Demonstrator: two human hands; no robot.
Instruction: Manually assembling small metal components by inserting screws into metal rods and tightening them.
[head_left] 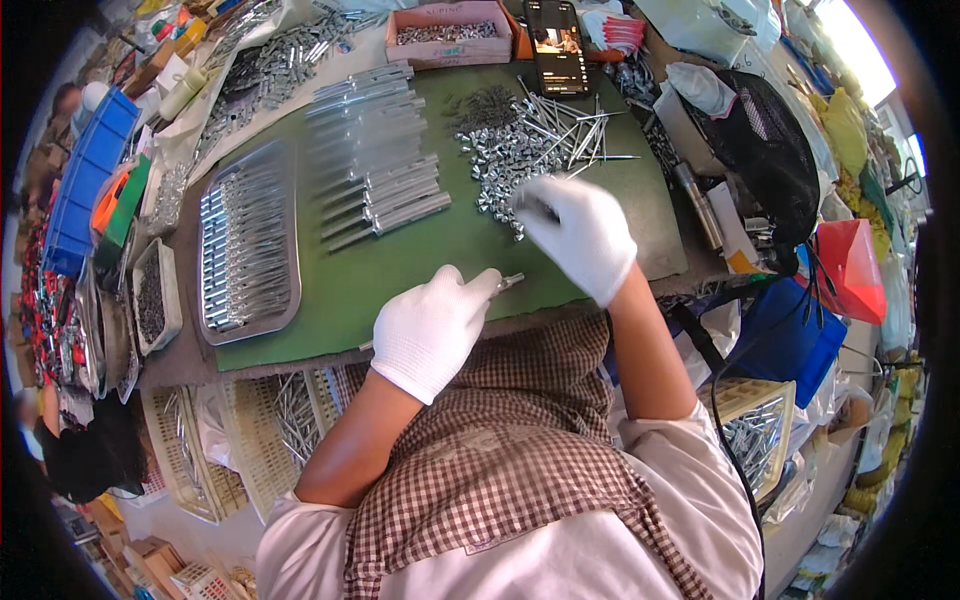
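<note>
Near the front edge of the green mat (420, 272), my white-gloved left hand (432, 328) is closed around a slim metal rod (510, 282). One end pokes out beyond the fingertips; the rest is mostly hidden by the glove. My right hand (585, 235), also gloved, hovers just in front of a pile of small silvery metal collars (500, 165). Its fingers curl together, slightly blurred, and what they hold is hidden. Behind the collars lie small dark pieces (487, 105) and long thin metal pins (570, 135). To their left, metal tubes (405, 205) lie side by side.
A metal tray (292, 285) with rows of metal rods stands at the left of the mat. At the back are a pink box (447, 57) of small parts and a phone (558, 50) with its screen lit. A black mesh bag (765, 150) sits at the right.
</note>
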